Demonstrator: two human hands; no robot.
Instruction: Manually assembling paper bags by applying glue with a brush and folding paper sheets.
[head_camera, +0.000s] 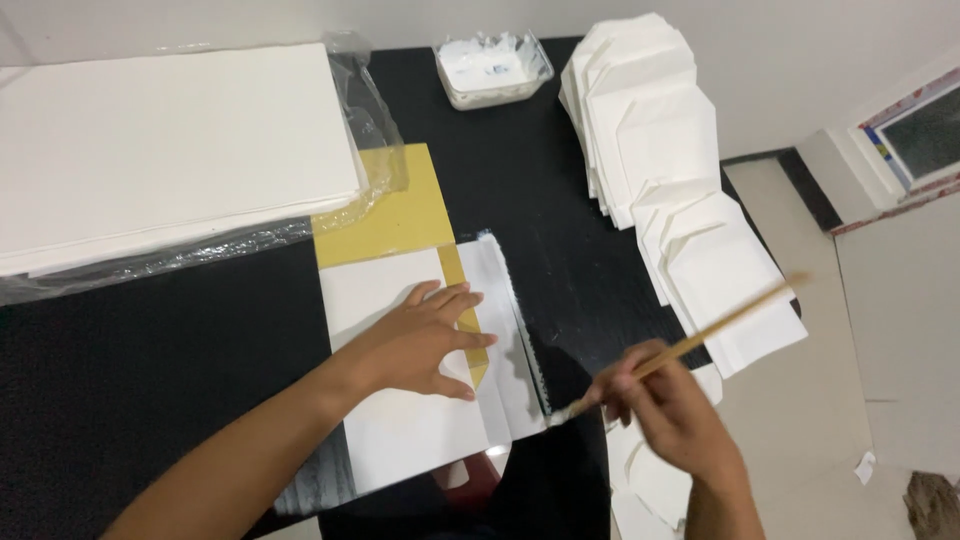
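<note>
The work is looking well under way but far from finished: a long fanned row of folded white envelopes (665, 170) is lying along the right side of the black desk (150, 350), judged to be finished pieces, while a thick stack of white sheets (170, 140) in loose clear plastic wrap (375, 130) is sitting at the far left, apparently not yet used. Between them, near the front edge, a white sheet (410, 420) is lying over a yellow card template (395, 215), and its right flap edge is showing a wet-looking white strip, so pasting on this piece seems to be in hand, with folding judged to remain. The left hand (425, 340) is resting palm down on the sheet, arm reaching in from the lower left, fingers spread flat and pressing the paper against the template, the fingertips lying on a narrow yellow band. The right hand (670, 405) is hovering just right of the sheet, blurred, its fingers curled and pinching a thin wooden-handled brush (690, 345) whose handle is slanting up to the right and whose tip is pointing down at the lower end of the flap. A small clear tray of white paste (493, 68) is standing at the far edge of the desk, well apart from both hands
</note>
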